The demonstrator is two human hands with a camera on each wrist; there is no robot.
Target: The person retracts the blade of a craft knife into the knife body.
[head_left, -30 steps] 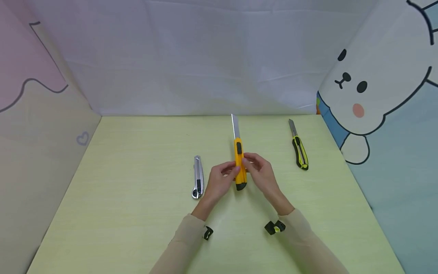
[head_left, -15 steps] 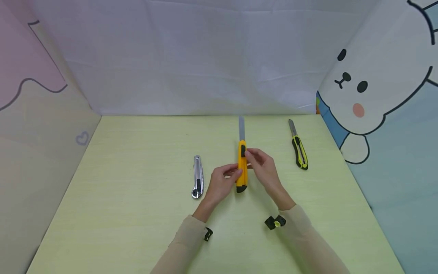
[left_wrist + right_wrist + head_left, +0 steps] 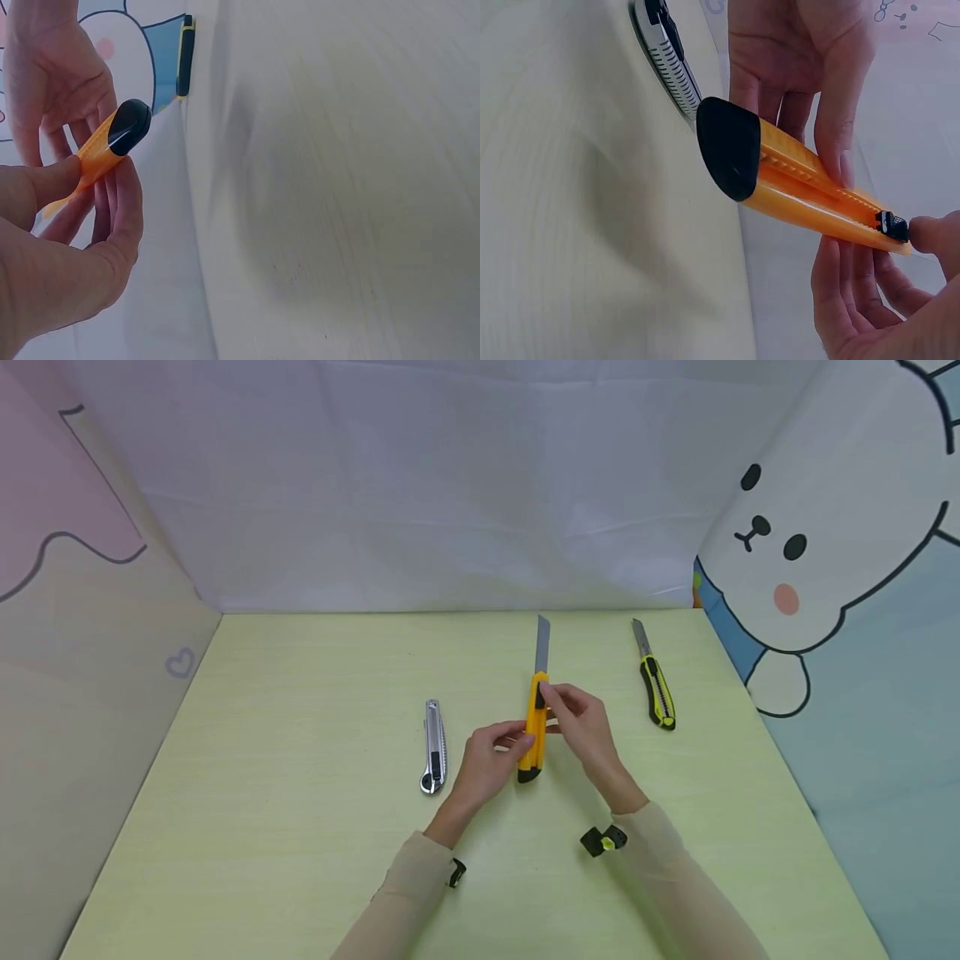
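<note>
A yellow box cutter with a black end cap is held above the table, its wide blade extended and pointing away from me. My left hand pinches the lower handle between thumb and fingers. My right hand holds the upper part, its thumb against the black slider and its fingers behind the handle. In the right wrist view the slider sits at the blade end of the groove. Left of my hands lies a silver box cutter, no blade showing.
A green-and-black box cutter lies at the right of the pale table, blade out. White cloth stands behind the table, with printed panels at both sides, one bearing a cartoon animal.
The yellow box cutter has shifted right and slightly toward me, its tip now leaning right. My right thumb has moved up the handle onto the slider. The other two cutters stay put.
</note>
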